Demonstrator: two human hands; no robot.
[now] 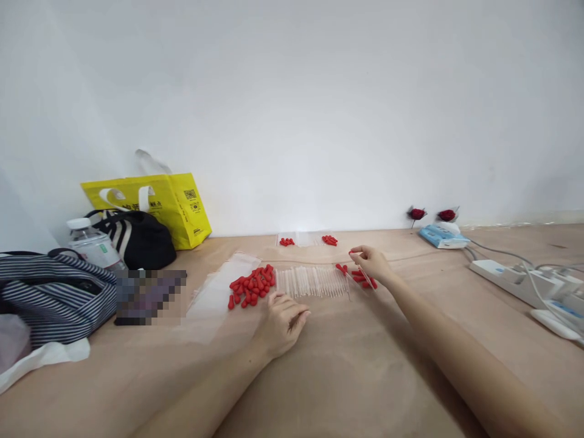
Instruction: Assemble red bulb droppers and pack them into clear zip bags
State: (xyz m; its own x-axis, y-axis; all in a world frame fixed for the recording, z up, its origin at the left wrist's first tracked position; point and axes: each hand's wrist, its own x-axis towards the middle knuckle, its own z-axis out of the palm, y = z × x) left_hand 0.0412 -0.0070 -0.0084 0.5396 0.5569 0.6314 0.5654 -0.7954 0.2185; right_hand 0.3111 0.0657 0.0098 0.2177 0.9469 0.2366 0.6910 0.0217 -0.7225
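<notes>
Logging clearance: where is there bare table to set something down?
Bare tabletop shows between the left forearm and right forearm, and between the right forearm and the power strip. Crowded: the middle, with red pieces and clear sticks; the left, with striped bag and bottle.

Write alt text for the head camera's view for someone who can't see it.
A person's right hand pinches a small red piece over a brown tabletop, while the loosely curled left hand is near a heap of red bulbs and a row of thin clear tubes. A yellow bag and striped bag sit at left, a power strip at right.
</notes>
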